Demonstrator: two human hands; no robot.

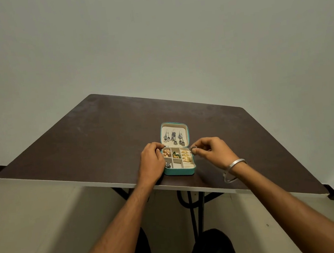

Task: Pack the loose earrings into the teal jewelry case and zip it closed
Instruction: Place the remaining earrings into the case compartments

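Observation:
The teal jewelry case (pixel 179 172) lies open near the table's front edge, its lid (pixel 173 126) tilted back with several silver dangling earrings (pixel 173 138) hung inside. Gold earrings (pixel 166 153) and green-gold ones (pixel 176 156) fill the cream compartments; a silver piece (pixel 168 164) sits at the front left. My left hand (pixel 152 161) rests against the case's left side, fingertips pinched at the hinge corner. My right hand (pixel 210 150) pinches a small silver earring (pixel 193 148) at the case's right edge.
The dark brown table (pixel 80 140) has a white front edge and stands against a pale wall. Black table legs (pixel 191 204) show under it. My knees in dark trousers sit below. A silver bangle (pixel 235 163) circles my right wrist.

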